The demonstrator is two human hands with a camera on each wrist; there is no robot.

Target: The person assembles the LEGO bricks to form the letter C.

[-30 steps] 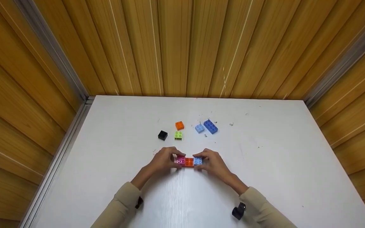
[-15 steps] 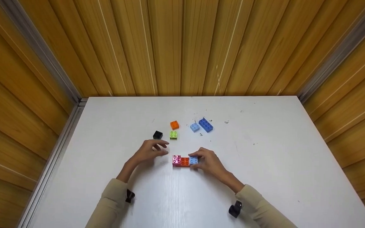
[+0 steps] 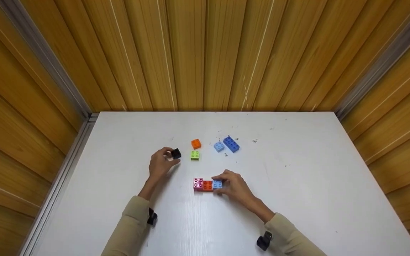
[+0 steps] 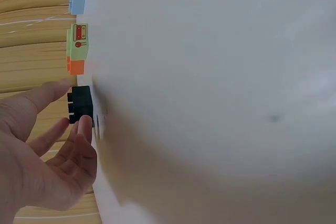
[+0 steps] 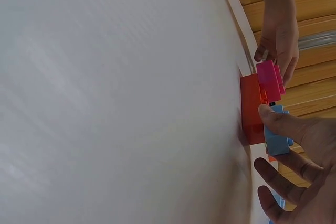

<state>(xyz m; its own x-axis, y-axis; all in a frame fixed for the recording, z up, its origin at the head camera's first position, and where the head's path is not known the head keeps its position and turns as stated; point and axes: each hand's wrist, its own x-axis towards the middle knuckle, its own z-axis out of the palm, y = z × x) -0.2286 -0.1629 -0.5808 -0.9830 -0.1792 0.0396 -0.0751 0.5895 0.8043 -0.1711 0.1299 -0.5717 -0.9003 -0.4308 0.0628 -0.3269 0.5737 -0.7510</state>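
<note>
My left hand (image 3: 159,164) reaches around a black toy brick (image 3: 175,153) on the table, its thumb and fingers spread on either side. In the left wrist view a gap shows between one finger and the black brick (image 4: 81,103); the other fingertips are close to its lower edge, and contact is unclear. My right hand (image 3: 237,187) pinches a light blue brick (image 3: 217,184) between thumb and finger. That brick sits on one end of a long red-orange brick (image 5: 252,106), with a pink brick (image 3: 198,183) on the other end.
Beyond the hands, on the white table (image 3: 297,177), lie an orange brick (image 3: 196,143), a lime green brick (image 3: 195,155), another light blue brick (image 3: 219,146) and a long blue brick (image 3: 231,144). Wood-look panels (image 3: 219,53) enclose the table's back and sides.
My left hand has let go of the pink brick and moved away to the left, up to the black brick. The right hand keeps its hold on the light blue brick.
</note>
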